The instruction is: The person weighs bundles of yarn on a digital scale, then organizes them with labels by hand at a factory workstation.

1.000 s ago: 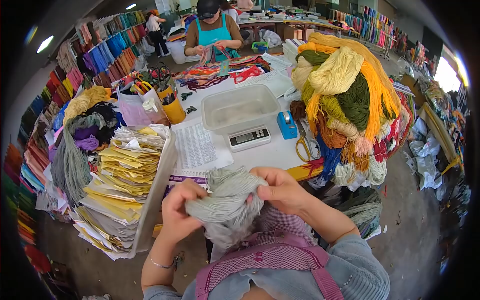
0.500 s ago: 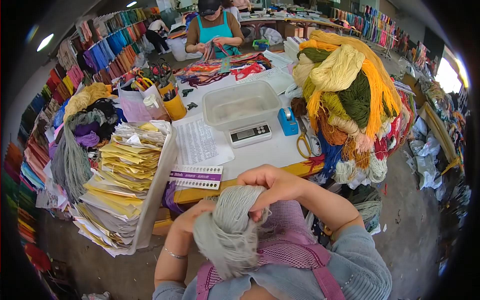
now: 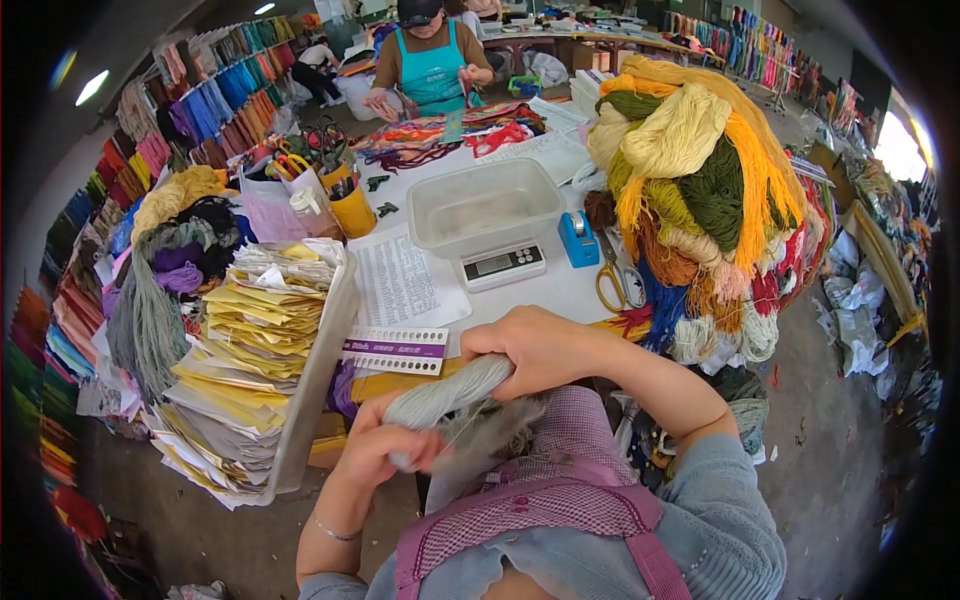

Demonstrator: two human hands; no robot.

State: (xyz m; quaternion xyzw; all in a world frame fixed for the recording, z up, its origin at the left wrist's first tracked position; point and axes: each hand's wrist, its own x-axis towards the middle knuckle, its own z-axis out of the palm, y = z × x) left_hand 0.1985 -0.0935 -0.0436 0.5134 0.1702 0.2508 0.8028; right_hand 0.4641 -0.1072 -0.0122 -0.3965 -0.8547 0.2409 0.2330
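Note:
A pale grey-green yarn hank point(image 3: 450, 390) is stretched and twisted between my two hands, over my lap at the table's front edge. My right hand point(image 3: 535, 348) is wrapped round its upper right end. At the lower left, my left hand point(image 3: 390, 437) closes on the other end, its fingertips smeared by motion. Loose strands hang blurred below the hank. Just beyond my hands lies a white and purple card with punched holes point(image 3: 395, 350).
A clear plastic tub point(image 3: 485, 205) rests on a digital scale point(image 3: 503, 266). Nearby are a blue tape dispenser point(image 3: 577, 239) and scissors point(image 3: 620, 283). A bin of yellow envelopes point(image 3: 330, 350) stands left, a large yarn pile point(image 3: 715, 190) right. Across the table, a person point(image 3: 430, 65) handles threads.
The hank has gone from a wide, loose bundle to a narrower twisted length between my hands. My left hand has moved slightly down. The person opposite has spread their hands apart.

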